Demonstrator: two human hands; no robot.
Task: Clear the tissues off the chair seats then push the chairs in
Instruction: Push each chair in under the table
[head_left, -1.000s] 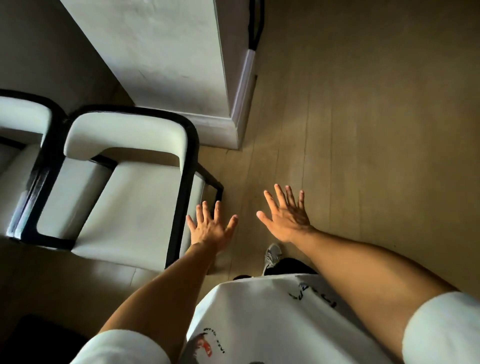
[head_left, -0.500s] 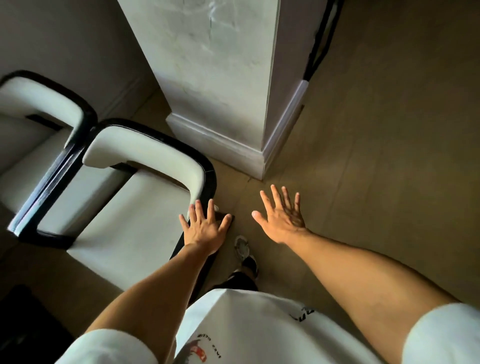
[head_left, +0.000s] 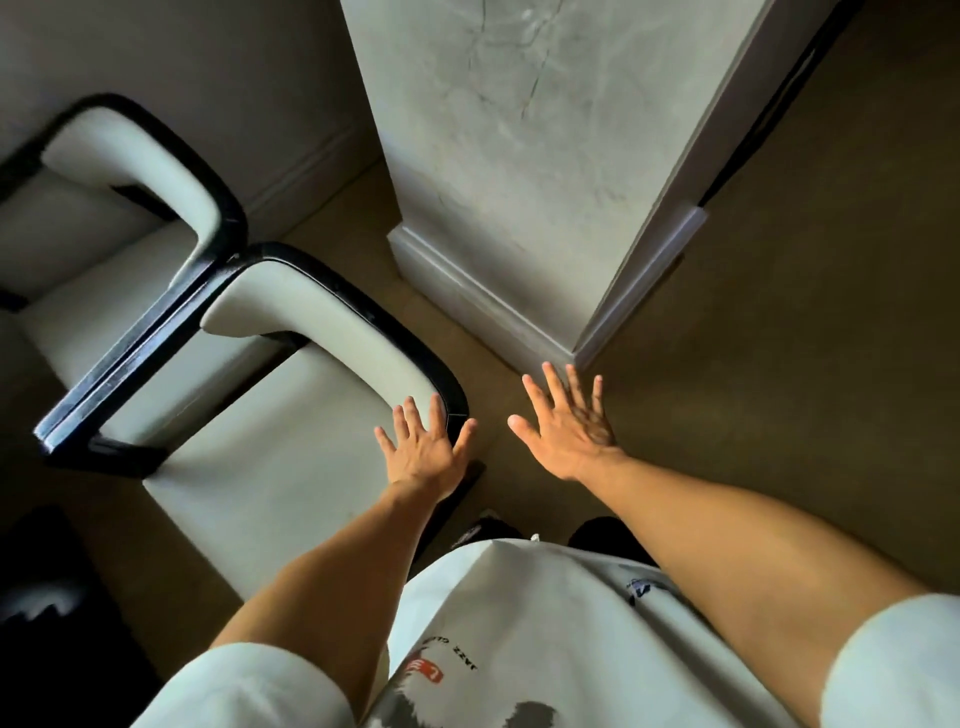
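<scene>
The nearer chair (head_left: 291, 415) stood beside a second chair (head_left: 119, 218), both seats bare of tissues. The left hand (head_left: 423, 457) hovered spread over its black frame, perhaps touching; the right hand (head_left: 569, 431) was open, empty. Rigid, probably heavy: push at the backrest.

near cream-cushioned chair (head_left: 291, 457): black frame | far matching chair (head_left: 130, 171): cream, black | veined grey-white marble pillar (head_left: 519, 156) | tan floor (head_left: 779, 364) | white printed T-shirt (head_left: 545, 634): black, red marks

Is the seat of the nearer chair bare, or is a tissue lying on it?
Bare where it shows: the nearer chair has a plain white cushion with no tissue. The left hand and forearm hide a strip of it.
</scene>
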